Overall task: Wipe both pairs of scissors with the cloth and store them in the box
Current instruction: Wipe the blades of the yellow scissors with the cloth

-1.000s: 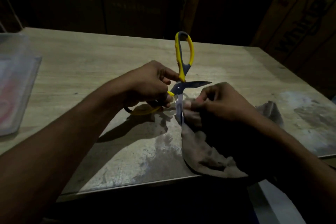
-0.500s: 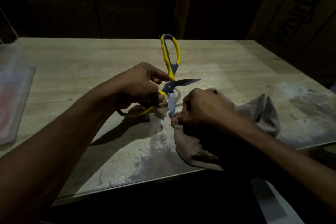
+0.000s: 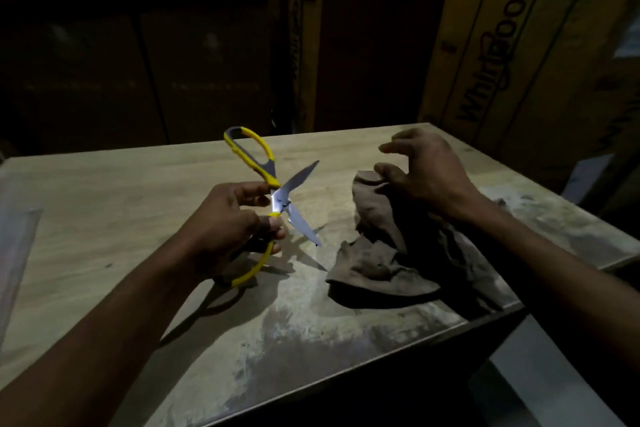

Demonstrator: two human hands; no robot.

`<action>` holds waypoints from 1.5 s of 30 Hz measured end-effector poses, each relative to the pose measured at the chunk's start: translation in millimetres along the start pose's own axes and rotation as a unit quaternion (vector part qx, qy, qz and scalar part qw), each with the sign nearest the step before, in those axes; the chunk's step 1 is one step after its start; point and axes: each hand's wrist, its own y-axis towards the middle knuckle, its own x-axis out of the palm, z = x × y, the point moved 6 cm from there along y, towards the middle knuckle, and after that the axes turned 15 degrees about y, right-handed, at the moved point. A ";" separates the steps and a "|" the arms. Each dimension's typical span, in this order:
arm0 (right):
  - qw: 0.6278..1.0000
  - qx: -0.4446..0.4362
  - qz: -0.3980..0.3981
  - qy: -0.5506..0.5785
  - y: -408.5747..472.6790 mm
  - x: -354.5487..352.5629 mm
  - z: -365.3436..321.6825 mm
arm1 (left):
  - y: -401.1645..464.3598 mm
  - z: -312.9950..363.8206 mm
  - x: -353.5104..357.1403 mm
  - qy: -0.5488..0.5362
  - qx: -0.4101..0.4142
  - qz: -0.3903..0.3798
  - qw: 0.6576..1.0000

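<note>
Now my left hand [image 3: 225, 229] grips the scissors [image 3: 277, 198] around the pivot and lower handle, holding them clear above the counter [image 3: 121, 204] with the blades spread wide. One blade points up and away, the other down toward the counter with its tip bare. My right hand [image 3: 426, 177] hovers over the cloth [image 3: 388, 253], fingers spread and loosely curved; the thumb looks to touch the raised fold, but I cannot tell whether it has any hold on it.

To do this wipe well, I judge I should gather a thick fold of cloth first, then draw it along each blade from pivot to tip, keeping my fingers behind the edge. With the blades this far apart, the lower tip is the thing to mind.

Taking the scissors as my mark: the cloth lies just to their right, heaped on the counter near its front edge, not touching the blades. My right hand is above the cloth's far end, well apart from my left. A pale, blurred thing at the far left may be the box; I cannot tell.
</note>
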 end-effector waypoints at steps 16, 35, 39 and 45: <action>0.969 -0.146 -0.158 -0.120 -136.1 35.3 -54.9 | -4.0 2.8 6.9 -0.020 0.014 -0.005 1.000; 0.961 -0.057 0.020 0.271 -81.5 108.4 -82.3 | 10.9 -10.3 0.0 0.164 0.045 -0.007 0.985; 0.916 0.028 0.069 0.395 -85.5 114.7 -78.7 | 12.1 -11.7 -1.2 0.157 0.046 -0.025 0.986; 0.845 0.167 0.034 0.506 -67.4 111.9 -65.2 | 11.0 -9.6 1.6 0.163 0.056 -0.024 0.985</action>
